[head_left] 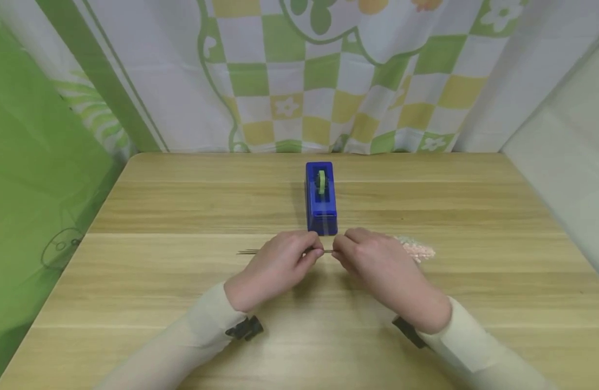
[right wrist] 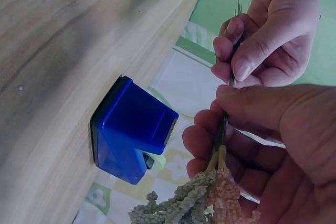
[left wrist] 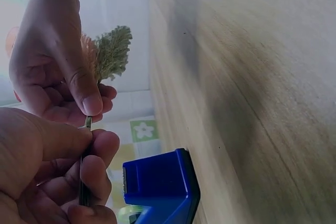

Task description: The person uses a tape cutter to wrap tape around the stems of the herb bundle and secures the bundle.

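My left hand point(head_left: 280, 262) pinches a thin bundle of wiry stems point(head_left: 248, 252), whose bare ends stick out on the left. Close beside it, my right hand point(head_left: 384, 265) holds the same bundle nearer the flower heads, with thumb and fingers curled round it. Beyond the right hand show a pink flower sprig point(right wrist: 228, 190) and a grey-green flower sprig point(right wrist: 181, 203), small and beady in texture. In the head view the right hand partly hides them. Just past both hands stands a blue tape dispenser point(head_left: 321, 208) with a small yellow-green roll; neither hand grips it.
The wooden table point(head_left: 182, 200) stretches out on both sides of the hands. A green, yellow and white checked curtain point(head_left: 324, 81) hangs at its far edge. Green cloth point(head_left: 26, 135) hangs to the left, and a pale sheet point(head_left: 572, 146) to the right.
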The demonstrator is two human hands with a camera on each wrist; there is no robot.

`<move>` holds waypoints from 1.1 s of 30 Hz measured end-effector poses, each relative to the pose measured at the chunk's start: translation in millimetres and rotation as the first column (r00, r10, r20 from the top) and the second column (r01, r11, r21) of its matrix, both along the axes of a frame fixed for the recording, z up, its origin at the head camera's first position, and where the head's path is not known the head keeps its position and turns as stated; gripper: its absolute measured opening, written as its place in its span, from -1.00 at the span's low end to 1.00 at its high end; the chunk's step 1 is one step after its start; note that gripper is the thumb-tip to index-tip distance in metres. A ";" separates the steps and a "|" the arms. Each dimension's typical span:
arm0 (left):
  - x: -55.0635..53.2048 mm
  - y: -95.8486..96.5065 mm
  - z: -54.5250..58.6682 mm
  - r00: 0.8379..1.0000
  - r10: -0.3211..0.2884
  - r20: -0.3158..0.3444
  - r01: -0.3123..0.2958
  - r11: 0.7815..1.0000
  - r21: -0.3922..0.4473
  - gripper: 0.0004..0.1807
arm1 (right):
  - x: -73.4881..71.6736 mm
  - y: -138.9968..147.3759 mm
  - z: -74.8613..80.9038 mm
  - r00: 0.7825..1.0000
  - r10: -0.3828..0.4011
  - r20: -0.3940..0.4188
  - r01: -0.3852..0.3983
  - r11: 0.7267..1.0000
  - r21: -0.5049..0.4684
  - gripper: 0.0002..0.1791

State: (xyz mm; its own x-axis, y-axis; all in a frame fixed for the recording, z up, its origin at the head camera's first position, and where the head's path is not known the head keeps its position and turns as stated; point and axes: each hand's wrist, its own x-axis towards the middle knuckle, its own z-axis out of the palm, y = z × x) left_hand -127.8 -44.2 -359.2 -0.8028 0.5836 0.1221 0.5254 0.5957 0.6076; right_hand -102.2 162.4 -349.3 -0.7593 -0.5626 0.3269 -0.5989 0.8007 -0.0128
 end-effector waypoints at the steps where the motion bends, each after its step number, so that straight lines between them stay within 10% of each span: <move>1: 0.0 -0.1 -0.2 1.000 0.001 -0.004 -0.001 1.000 0.001 -0.88 | -0.4 0.0 0.1 1.000 0.001 0.012 -0.001 1.000 -0.001 -0.83; 33: -1.8 1.7 -2.3 0.999 0.038 -0.004 -0.038 0.999 0.025 -0.87 | -1.5 1.7 -2.5 1.000 0.017 -0.010 -0.017 1.000 -0.026 -0.86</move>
